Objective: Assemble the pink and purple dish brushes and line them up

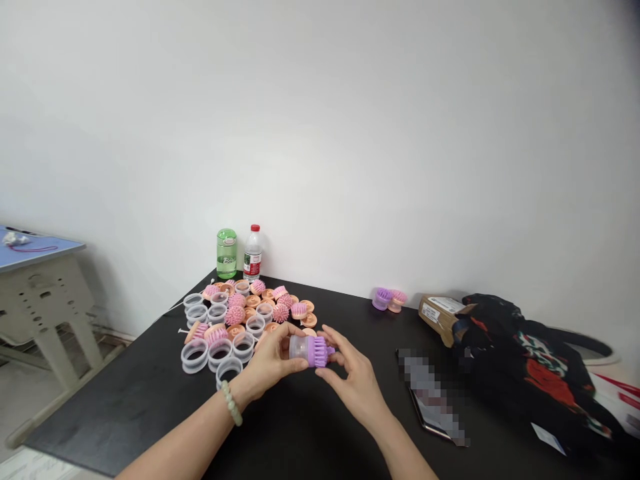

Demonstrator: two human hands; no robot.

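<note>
Over the black desk (125, 413), the left hand (270, 360) grips the clear collar (298, 347) of a lilac bristle brush (316, 351), its long axis running left to right, while the partly open right hand (353, 380) curves just beside the bristled end.

One head-worn camera looks forward and down from behind the person's left hand (270, 363) and right hand (350, 387), close above the black worktop (125, 413). It faces a white wall (320, 133) filling the frame's upper half; no second view is shown.
</note>
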